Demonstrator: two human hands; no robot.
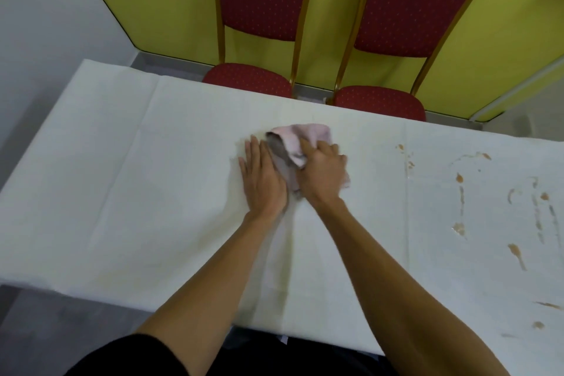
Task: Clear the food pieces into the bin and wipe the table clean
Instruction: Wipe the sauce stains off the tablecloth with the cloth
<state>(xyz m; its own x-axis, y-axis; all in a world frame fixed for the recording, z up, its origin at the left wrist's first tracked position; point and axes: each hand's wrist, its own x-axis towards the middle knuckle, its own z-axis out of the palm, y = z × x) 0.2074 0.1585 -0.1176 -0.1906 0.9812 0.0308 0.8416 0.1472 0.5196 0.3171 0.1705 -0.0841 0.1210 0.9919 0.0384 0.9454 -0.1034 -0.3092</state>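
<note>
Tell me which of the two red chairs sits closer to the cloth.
The left red chair: its seat lies just beyond the table edge behind the pink cloth; the right red chair stands farther to the side.

We have both bare arms stretched forward and converging, black sleeves at the shoulders. Our left hand (262, 180) lies flat, palm down, fingers together and extended. Our right hand (322, 172) sits just beside it, palm down, fingers curled and pressing on a cloth (300, 139)
</note>
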